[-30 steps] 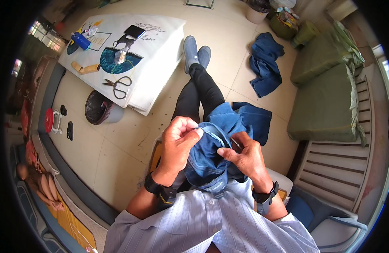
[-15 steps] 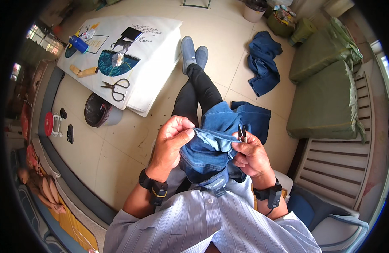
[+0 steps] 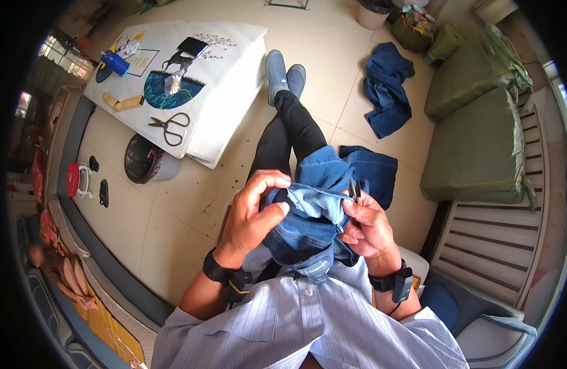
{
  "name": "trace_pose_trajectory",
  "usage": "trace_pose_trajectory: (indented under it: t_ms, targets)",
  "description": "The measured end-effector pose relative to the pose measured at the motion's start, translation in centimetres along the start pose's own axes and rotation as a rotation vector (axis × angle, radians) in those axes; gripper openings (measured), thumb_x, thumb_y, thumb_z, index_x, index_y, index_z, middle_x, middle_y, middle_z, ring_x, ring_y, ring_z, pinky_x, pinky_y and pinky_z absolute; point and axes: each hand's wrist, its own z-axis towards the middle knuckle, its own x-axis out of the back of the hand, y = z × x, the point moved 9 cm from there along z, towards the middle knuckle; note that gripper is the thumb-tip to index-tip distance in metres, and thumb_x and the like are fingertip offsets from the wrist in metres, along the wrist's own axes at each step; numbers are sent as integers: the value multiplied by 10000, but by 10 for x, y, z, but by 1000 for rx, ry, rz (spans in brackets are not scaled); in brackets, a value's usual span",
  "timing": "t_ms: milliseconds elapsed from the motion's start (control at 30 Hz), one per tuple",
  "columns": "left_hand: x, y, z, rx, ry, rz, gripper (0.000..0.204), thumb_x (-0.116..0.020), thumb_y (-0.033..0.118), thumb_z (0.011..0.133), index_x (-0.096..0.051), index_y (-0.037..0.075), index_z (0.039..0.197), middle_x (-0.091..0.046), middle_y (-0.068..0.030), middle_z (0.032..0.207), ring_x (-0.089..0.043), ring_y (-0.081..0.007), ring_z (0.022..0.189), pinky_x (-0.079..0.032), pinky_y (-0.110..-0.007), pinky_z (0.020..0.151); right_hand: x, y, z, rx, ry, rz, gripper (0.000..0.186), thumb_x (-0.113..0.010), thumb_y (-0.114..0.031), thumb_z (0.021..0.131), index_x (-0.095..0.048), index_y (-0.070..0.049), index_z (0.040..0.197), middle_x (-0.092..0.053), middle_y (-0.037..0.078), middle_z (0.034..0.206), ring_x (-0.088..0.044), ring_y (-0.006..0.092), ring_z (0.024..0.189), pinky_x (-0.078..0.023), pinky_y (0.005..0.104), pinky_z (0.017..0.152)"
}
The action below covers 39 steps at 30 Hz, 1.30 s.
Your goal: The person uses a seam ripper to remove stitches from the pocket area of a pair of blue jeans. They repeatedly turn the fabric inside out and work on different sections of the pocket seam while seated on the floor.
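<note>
A pair of blue jeans (image 3: 308, 230) lies bunched across my lap, its waistband with a label toward my body and a leg hanging over my knee. My left hand (image 3: 254, 212) is at the left end of a raised fabric edge, thumb and forefinger apart, the fingertips close to or touching the denim. My right hand (image 3: 368, 226) is closed round small thread snips (image 3: 356, 190), whose blades point up and away from me. Its thumb also presses the right end of the same edge. Paler inner cloth shows below that edge.
Another pair of jeans (image 3: 386, 89) lies on the floor ahead. At the left, a covered table (image 3: 231, 67) bears black-handled scissors (image 3: 169, 128) and a blue bottle (image 3: 114, 63). A waste bin (image 3: 163, 169) stands beside it. Green cushions (image 3: 471, 147) rest on a slatted bench at right.
My left thumb has come away from the fabric edge, parting from the forefinger. The edge has slackened and more pale inner cloth shows. My right hand keeps its hold.
</note>
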Motion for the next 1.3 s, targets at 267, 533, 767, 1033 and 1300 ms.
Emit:
trace_pose_trajectory:
  t_ms: [267, 533, 767, 1033, 1300]
  targets:
    - [-15, 22, -8, -305, -15, 489, 531, -786, 12, 772, -639, 20, 1283, -626, -159, 1387, -573, -302, 1343, -469, -424, 1103, -10, 1, 3, 17, -49, -15, 109, -664, -117, 1044, -683, -67, 1139, -673, 20, 801, -375, 41, 426, -331, 241, 401]
    - [-47, -24, -7, 252, -301, 55, 474, -872, 182, 844, -673, -19, 1224, -698, -52, 1101, -621, -117, 1056, -498, -309, 948, -40, -2, 4, -15, -182, 9, 179, -701, -200, 1040, -681, -51, 1138, -626, 21, 709, -371, 34, 426, -311, 222, 364]
    - [-28, -45, -4, 334, 2, -397, 192, -633, -5, 961, -662, 20, 1150, -699, -32, 1071, -643, -110, 995, -517, -284, 925, -44, -18, 6, 67, -149, -82, 357, -836, -11, 864, -659, -60, 1169, -659, 3, 816, -483, 38, 512, -357, 214, 409]
    - [-36, -42, -5, 340, 39, -620, 278, -665, 98, 977, -636, 35, 1247, -702, -48, 1142, -658, -124, 1037, -525, -290, 971, -55, -61, -5, 718, 146, -1303, 273, -719, 74, 830, -654, -28, 1075, -683, 90, 880, -667, 173, 773, -508, 313, 723]
    - [-49, -48, -14, 482, -160, -745, 489, -764, 206, 949, -610, -18, 1356, -710, -58, 1187, -667, -133, 1078, -527, -287, 981, -20, -37, 10, 268, 174, -684, 190, -599, 13, 948, -647, -56, 1119, -636, 45, 779, -563, 125, 578, -464, 289, 517]
